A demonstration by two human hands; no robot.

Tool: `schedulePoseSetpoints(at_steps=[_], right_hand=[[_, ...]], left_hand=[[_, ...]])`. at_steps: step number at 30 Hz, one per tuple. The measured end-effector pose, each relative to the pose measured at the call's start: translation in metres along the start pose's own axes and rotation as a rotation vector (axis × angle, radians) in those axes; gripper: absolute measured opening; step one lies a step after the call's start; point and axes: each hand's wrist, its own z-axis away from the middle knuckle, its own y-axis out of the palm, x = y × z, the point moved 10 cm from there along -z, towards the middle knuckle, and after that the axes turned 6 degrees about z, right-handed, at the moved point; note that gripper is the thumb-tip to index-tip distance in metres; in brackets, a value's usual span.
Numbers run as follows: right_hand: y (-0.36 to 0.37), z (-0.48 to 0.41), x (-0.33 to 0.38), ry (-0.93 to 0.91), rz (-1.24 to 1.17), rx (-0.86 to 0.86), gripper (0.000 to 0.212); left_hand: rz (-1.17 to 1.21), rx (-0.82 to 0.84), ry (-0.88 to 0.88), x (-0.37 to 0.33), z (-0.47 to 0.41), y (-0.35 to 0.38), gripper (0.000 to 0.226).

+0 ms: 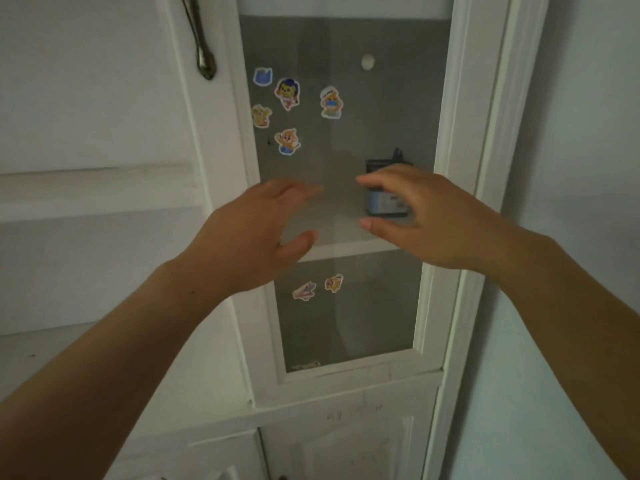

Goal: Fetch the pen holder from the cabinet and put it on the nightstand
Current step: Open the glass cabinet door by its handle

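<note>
Reaching toward the pen holder (386, 188) is the step in hand, and it is barely begun: the holder stands on the white shelf (346, 245) inside the cabinet (460, 168), toward the right end of that shelf. Whether a glass pane lies between the hands and the pen holder, or the compartment stands open, I cannot tell; the cartoon stickers (287, 95) up and left of the pen holder could sit on glass or on the back wall, and the small white knob (367, 61) above the pen holder suggests a door.

The right hand (436, 216) hovers in front of the pen holder, fingers spread and curved with thumb below, gripping nothing. The left hand (256, 233) is well left of the pen holder, also spread and empty.

To do this well, I would first confirm the way is clear; if a pane is shut, pull it by the knob. Then close the right hand around the holder's body low down and keep it upright, since tipping would spill its contents.

The holder is dark mesh with a pale label; a dark pen tip or two (398, 154) pokes above its rim. The compartment under the pen holder's shelf looks nearly bare, apart from something pale and unclear at its front edge.
</note>
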Motion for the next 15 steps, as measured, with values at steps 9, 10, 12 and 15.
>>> schedulePoseSetpoints(at_steps=[9, 10, 12, 15], right_hand=[[-0.02, -0.037, 0.023, -0.112, 0.006, -0.107, 0.055], [-0.019, -0.04, 0.027, -0.123, 0.004, -0.107, 0.055], [-0.021, -0.048, 0.032, -0.146, 0.019, -0.111, 0.056], [-0.029, -0.062, 0.04, -0.175, 0.062, -0.119, 0.057]], left_hand=[[-0.116, -0.11, 0.022, 0.009, -0.021, -0.042, 0.057], [-0.12, -0.116, 0.016, 0.012, -0.022, -0.047, 0.057], [-0.139, -0.132, 0.007, 0.016, -0.025, -0.056, 0.057], [-0.166, -0.156, -0.007, 0.022, -0.028, -0.071, 0.058]])
